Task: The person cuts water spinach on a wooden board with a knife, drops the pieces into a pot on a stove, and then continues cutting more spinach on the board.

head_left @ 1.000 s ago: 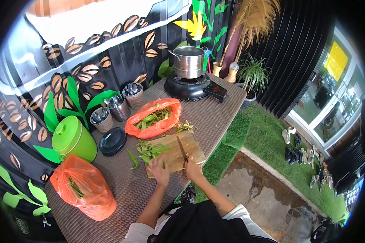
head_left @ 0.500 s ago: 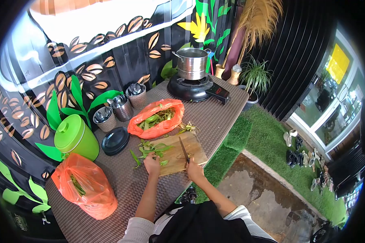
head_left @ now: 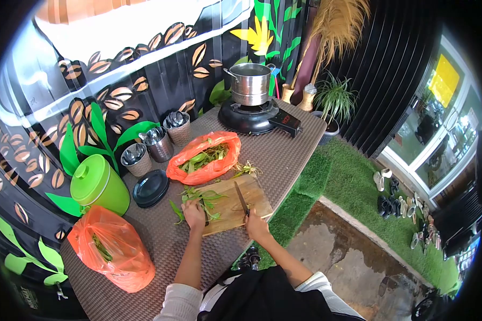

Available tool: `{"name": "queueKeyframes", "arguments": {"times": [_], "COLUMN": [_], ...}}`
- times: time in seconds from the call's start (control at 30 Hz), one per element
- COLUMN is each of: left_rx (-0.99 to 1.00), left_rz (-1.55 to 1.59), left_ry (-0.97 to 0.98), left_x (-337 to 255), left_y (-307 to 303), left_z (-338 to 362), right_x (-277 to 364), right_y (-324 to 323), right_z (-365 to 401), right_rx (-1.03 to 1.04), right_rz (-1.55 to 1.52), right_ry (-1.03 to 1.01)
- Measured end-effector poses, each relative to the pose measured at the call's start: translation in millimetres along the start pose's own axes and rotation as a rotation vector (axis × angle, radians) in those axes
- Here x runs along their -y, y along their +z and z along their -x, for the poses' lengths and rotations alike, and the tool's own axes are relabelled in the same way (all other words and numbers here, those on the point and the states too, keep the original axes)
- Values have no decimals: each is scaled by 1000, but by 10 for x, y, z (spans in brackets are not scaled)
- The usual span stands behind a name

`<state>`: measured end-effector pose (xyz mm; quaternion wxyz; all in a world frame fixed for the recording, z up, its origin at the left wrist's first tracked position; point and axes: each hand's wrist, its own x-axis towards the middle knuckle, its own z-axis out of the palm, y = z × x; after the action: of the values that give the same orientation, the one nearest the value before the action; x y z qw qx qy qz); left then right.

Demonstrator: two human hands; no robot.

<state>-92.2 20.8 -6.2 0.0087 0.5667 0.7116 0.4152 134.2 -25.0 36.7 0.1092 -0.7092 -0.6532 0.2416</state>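
Observation:
In the head view, my right hand [head_left: 256,226] is closed around the handle of a knife [head_left: 241,195]. Its dark blade points away from me over the wooden cutting board [head_left: 230,215]. At the board's left edge, my left hand [head_left: 193,215] has its fingers closed on leafy greens [head_left: 213,196], which spread over the board's left part and onto the table. Beyond the board, an orange plastic bag [head_left: 202,174] lies open with more green leaves inside. Root ends [head_left: 246,169] lie by the board's far edge.
A pot [head_left: 250,88] sits on a portable stove [head_left: 249,120] at the table's far end. Cutlery cups [head_left: 158,144], stacked black plates [head_left: 150,188], a lidded green bucket [head_left: 99,184] and a second orange bag [head_left: 115,251] stand left. The patterned table's [head_left: 171,257] edge runs close to the board.
My left hand has shifted slightly left, off the board's edge, with the greens pulled along under its fingers. The knife in my right hand stays nearly in place.

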Motion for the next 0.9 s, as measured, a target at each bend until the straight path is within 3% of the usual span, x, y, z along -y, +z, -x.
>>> {"name": "queueKeyframes", "arguments": {"times": [0.27, 0.47, 0.57, 0.67, 0.77, 0.83, 0.9], "left_rx": [157, 178, 123, 224, 179, 13, 81], "left_rz": [-138, -139, 10, -22, -68, -141, -143], "left_ry": [-169, -74, -41, -54, 44, 169, 178], "left_x": [18, -168, -198, -299, -343, -389, -447], "left_y": [101, -89, -117, -236, -280, -306, -399], "left_z": [-157, -243, -273, -322, -331, -349, -408], "right_x": [-25, -6, 6, 5, 11, 0, 0], "right_y": [33, -9, -40, -38, -31, -28, -29], "right_z": [-2, 2, 31, 30, 30, 24, 19], "right_rx": [-34, -2, 1, -12, -15, -10, -5], "right_rz": [19, -12, -12, -1, 10, 15, -6], "right_ry": [-30, -16, -23, -41, -47, -44, -34]}}
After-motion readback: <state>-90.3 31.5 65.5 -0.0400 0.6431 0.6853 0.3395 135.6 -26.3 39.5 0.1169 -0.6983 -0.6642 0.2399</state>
